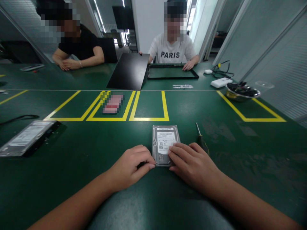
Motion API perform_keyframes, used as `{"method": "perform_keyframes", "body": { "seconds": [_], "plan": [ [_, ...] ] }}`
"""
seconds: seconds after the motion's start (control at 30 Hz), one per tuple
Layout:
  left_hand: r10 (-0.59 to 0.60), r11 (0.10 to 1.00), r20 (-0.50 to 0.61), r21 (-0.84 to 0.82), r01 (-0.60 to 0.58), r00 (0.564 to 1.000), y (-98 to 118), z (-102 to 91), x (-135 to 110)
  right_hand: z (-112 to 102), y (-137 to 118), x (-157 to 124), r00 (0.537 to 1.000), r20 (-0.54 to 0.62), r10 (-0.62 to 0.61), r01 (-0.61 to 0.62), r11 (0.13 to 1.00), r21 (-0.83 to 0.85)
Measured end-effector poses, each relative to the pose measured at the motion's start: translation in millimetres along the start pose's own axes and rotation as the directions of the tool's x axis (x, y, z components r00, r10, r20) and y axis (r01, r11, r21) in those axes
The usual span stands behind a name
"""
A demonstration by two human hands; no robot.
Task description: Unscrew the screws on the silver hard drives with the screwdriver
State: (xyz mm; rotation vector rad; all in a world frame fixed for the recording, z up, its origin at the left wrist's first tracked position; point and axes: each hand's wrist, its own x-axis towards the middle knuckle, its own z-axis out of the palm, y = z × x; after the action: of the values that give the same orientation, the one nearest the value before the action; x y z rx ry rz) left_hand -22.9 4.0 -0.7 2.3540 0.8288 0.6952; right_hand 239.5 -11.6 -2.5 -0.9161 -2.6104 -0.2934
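A silver hard drive [165,139] with a white label lies flat on the green table in front of me. My left hand [133,164] is closed, thumb and fingertips against the drive's lower left edge. From the other side my right hand [193,163] grips it, fingers lying over the right part of the label and thumb at the near edge. Those fingers hide the drive's lower right corner. Just beyond my right hand lies a screwdriver [200,139] with a dark handle, its metal tip pointing away from me.
A larger drive-like box [26,139] lies at left. Yellow tape [148,119] marks the table, with a blurred pink object [114,103] inside one outline. Opposite, one person handles a black panel [129,70] and frame [172,77]; another sits left. A metal bowl [242,95] stands right.
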Motion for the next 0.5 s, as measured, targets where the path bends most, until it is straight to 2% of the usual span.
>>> {"method": "perform_keyframes", "body": {
  "seconds": [0.5],
  "plan": [
    [0.084,0.995,-0.02,0.057,-0.083,0.996,-1.9,1.2,-0.7,-0.2,-0.1,0.2,1.0,-0.008,0.01,-0.01,1.0,0.014]
  ]
}}
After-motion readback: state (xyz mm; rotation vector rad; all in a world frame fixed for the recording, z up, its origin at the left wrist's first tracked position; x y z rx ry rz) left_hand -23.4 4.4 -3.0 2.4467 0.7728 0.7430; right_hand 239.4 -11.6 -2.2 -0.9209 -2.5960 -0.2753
